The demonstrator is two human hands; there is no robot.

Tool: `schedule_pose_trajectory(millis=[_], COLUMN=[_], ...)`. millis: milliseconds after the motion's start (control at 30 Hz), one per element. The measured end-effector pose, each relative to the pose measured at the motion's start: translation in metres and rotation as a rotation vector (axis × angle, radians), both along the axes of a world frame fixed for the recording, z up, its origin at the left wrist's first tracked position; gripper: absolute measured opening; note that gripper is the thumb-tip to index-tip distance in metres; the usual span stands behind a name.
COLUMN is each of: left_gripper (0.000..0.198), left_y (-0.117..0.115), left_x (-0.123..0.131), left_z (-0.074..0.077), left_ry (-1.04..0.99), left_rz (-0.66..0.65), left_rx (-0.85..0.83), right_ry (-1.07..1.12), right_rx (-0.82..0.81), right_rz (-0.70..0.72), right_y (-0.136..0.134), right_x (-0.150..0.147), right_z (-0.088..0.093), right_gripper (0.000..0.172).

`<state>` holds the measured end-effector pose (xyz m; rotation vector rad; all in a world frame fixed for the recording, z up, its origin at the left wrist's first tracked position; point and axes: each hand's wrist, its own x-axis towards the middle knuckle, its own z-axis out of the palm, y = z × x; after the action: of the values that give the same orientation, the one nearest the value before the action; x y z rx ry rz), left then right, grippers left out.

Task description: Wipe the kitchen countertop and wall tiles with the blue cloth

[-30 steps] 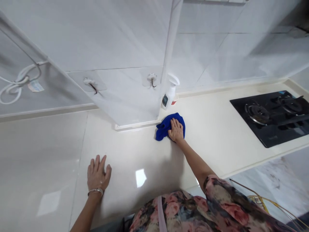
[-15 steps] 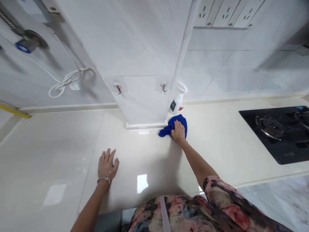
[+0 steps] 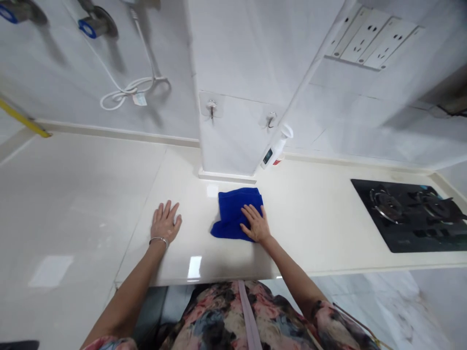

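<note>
— Blue cloth (image 3: 233,211), folded roughly square, lay on the cream counter (image 3: 310,218), just in front of the foot of the white pillar (image 3: 233,141). Where was each hand?

— The right hand (image 3: 256,227) lay flat on the cloth's near right corner, fingers spread and pressing down, not closed round it. The left hand (image 3: 165,224), a bracelet (image 3: 158,239) at its wrist, was palm-down on the bare counter to the left. Its fingers were apart and held nothing; it was near the cloth but not touching it.

— What stood close by?

— A white spray bottle (image 3: 276,153) stood against the pillar's right side, behind the cloth and apart from it. The black gas hob (image 3: 412,218) was well off to the right.

— What could have gone wrong from there?

— I'd judge the bottle the main worry. It looked tall and narrow, so a wide sweep toward the back could have caught its base and tipped it. With only a flat palm on it, the cloth could also have bunched or slid out from under the fingers on that glossy surface. The left palm seemed to bear weight on the same slick top, and might have slipped if the top was wet.
</note>
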<state>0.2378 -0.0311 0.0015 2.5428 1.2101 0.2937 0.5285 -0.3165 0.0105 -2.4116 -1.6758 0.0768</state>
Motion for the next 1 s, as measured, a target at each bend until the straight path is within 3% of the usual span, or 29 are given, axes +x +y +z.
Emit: schedule_pose_trajectory(millis=[100,200,300,400,500,667,833,1000], left_gripper=[0.062,0.058,0.059,0.065,0.068,0.068,0.066,0.064], left_y=[0.007,0.027,0.058,0.087,0.102,0.094,0.085,0.087], left_x=[-0.006,-0.027,-0.065,-0.102,-0.120,-0.118,-0.117,-0.120], left_z=[0.000,0.005,0.012,0.016,0.013,0.006,0.004,-0.004], left_ry=[0.001,0.017,0.030,0.052,0.074,-0.004,-0.137,-0.084], left_rz=[-0.047,-0.136,-0.019,0.209,0.304,0.305,0.279,0.286], left_rx=[-0.045,-0.060,-0.015,-0.054,-0.099,-0.042,0.032,0.063], right_ry=[-0.060,-0.080,-0.089,-0.073,-0.059,-0.085,-0.079,-0.080], right_rx=[-0.045,-0.070,-0.089,-0.191,-0.240,-0.193,-0.112,-0.102], right_rz=[-0.159,-0.371,-0.602,-0.703,-0.743,-0.764,-0.724,-0.596], right_y=[-0.026,-0.038,-0.025,0.010,0.054,0.136,0.219,0.256], right_x=[0.033,0.057,0.066,0.063,0.049,0.006,-0.048,-0.092], right_z=[0.001,0.001,0.005,0.012,0.016,0.012,0.006,0.008], right_gripper=[0.059,0.063,0.077,0.078,0.073,0.076,0.069,0.067])
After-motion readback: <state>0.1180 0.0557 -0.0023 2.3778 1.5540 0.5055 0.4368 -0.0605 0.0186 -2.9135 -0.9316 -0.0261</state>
